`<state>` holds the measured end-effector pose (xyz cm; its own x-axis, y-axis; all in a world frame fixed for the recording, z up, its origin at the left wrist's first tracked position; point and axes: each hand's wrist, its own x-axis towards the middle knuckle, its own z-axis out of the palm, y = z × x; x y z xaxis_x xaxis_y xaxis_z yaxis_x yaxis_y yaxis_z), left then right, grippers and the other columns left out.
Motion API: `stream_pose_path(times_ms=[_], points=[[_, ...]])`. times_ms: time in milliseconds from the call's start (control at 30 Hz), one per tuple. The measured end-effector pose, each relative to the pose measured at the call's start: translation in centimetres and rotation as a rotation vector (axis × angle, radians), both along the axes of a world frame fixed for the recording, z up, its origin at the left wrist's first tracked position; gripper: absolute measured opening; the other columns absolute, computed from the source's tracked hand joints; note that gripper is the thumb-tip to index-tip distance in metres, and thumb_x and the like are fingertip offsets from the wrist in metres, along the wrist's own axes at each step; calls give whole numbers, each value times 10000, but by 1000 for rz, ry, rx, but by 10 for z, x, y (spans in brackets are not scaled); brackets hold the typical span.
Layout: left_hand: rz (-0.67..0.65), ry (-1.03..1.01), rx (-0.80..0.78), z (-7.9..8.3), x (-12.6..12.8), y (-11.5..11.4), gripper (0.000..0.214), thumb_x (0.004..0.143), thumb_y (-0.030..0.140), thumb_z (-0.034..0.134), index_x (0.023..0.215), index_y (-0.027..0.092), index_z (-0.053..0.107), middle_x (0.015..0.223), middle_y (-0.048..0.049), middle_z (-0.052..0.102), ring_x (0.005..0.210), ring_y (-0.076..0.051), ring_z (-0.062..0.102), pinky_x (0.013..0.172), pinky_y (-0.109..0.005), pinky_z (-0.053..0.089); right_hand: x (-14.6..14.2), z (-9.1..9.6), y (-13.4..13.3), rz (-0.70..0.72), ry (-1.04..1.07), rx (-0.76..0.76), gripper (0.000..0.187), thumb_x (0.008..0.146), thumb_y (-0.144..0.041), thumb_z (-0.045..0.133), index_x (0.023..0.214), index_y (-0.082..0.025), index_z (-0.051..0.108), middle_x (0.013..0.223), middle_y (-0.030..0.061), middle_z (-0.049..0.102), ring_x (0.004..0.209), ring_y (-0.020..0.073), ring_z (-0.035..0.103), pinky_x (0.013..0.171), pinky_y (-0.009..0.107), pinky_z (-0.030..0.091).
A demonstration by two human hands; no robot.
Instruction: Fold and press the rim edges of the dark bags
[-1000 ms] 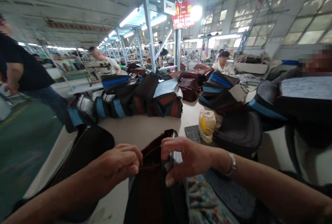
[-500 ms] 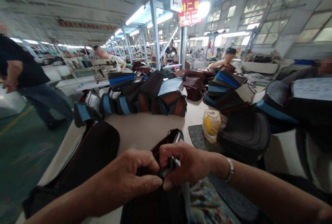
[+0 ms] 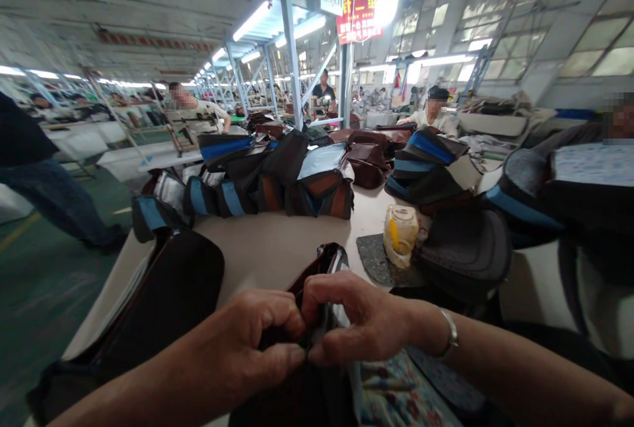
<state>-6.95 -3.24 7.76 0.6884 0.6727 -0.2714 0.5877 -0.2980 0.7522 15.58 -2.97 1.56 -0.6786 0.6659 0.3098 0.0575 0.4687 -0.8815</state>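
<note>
Close in front of me is a dark bag piece [image 3: 292, 394] with a brown inner face and a pale lining edge. My left hand [image 3: 257, 334] pinches its edge between thumb and curled fingers. Facing it, my right hand [image 3: 356, 318] grips the same edge, thumb tip close beside the left thumb. The exact spot between the fingertips is partly hidden. A silver bracelet [image 3: 451, 333] circles my right wrist. Patterned cloth [image 3: 396, 387] shows below the right hand. Left of my hands lies another long black bag piece [image 3: 168, 295].
A cut-open plastic jug [image 3: 401, 235] with something yellow inside stands on a dark slab [image 3: 374, 259]. Black, blue and brown bag pieces [image 3: 317, 189] line the back of the pale table [image 3: 238, 235]. More black pieces [image 3: 465, 249] lie right. Co-workers sit beyond; a person [image 3: 39, 169] stands at left.
Both hands keep their pinch on the bag piece's edge, with only slight finger movement. The view has shifted a little, and the person at left has moved further toward the picture's edge.
</note>
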Motion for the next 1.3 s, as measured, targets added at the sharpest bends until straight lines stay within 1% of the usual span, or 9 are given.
stream_pose_path(times_ms=[167, 267, 400, 667, 833, 933, 1133, 1200, 1300], points=[[26, 34, 12, 0, 1, -4, 77, 829, 264, 620, 802, 199, 650, 863, 23, 651, 831, -183, 601, 719, -263, 425, 0, -6, 2, 42, 63, -31, 163, 808, -258, 715, 878, -134, 637, 842, 9, 608, 741, 122, 528, 687, 247, 435], [36, 33, -11, 3, 2, -7, 81, 830, 264, 613, 792, 200, 646, 845, 28, 641, 806, -175, 596, 707, -260, 421, -2, -9, 2, 46, 105, -29, 136, 788, -210, 702, 875, -135, 628, 836, 10, 608, 743, 123, 529, 691, 247, 442], [77, 41, -14, 0, 5, -9, 136, 824, 315, 631, 760, 195, 624, 783, 30, 598, 745, -170, 559, 650, -262, 411, -2, -10, 1, 53, 110, -62, 169, 793, -248, 725, 877, -140, 626, 843, 9, 603, 762, 128, 518, 696, 246, 443], [85, 37, -3, -9, 3, -11, 67, 805, 218, 563, 740, 205, 561, 784, 47, 569, 762, -165, 542, 645, -267, 385, -1, -6, -5, -30, 72, -30, 317, 748, -409, 789, 850, -145, 646, 825, 7, 602, 746, 129, 522, 671, 243, 429], [83, 52, 52, -8, 6, -13, 81, 814, 235, 558, 789, 205, 629, 832, 36, 628, 831, -184, 589, 705, -270, 410, -9, -4, -15, -177, 58, 79, 97, 661, -163, 658, 733, -160, 594, 732, -13, 569, 641, 107, 493, 587, 220, 388], [73, 66, 66, -8, 9, -12, 106, 830, 242, 542, 807, 205, 638, 852, 29, 642, 855, -189, 601, 734, -275, 412, -10, -6, -16, -173, 89, 129, 66, 653, -127, 601, 706, -162, 584, 725, -8, 562, 642, 113, 505, 593, 224, 391], [72, 63, 21, -7, 5, -12, 91, 816, 241, 533, 742, 200, 567, 782, 37, 571, 757, -168, 541, 647, -263, 390, -1, -5, -14, -60, 134, -73, 109, 784, -230, 673, 856, -150, 653, 842, 26, 628, 791, 146, 556, 724, 256, 461], [70, 53, 6, -8, 4, -13, 86, 814, 235, 530, 759, 199, 584, 799, 32, 584, 783, -175, 551, 659, -261, 398, 0, -3, -16, -78, 115, -110, 188, 762, -258, 722, 897, -150, 648, 862, 24, 631, 783, 143, 543, 699, 244, 452], [72, 21, 31, -12, 4, -14, 103, 810, 211, 510, 760, 198, 600, 793, 37, 590, 777, -167, 553, 665, -254, 402, -4, -2, -19, -136, 86, -90, 185, 680, -151, 689, 846, -154, 608, 786, -6, 594, 691, 115, 492, 625, 219, 409]])
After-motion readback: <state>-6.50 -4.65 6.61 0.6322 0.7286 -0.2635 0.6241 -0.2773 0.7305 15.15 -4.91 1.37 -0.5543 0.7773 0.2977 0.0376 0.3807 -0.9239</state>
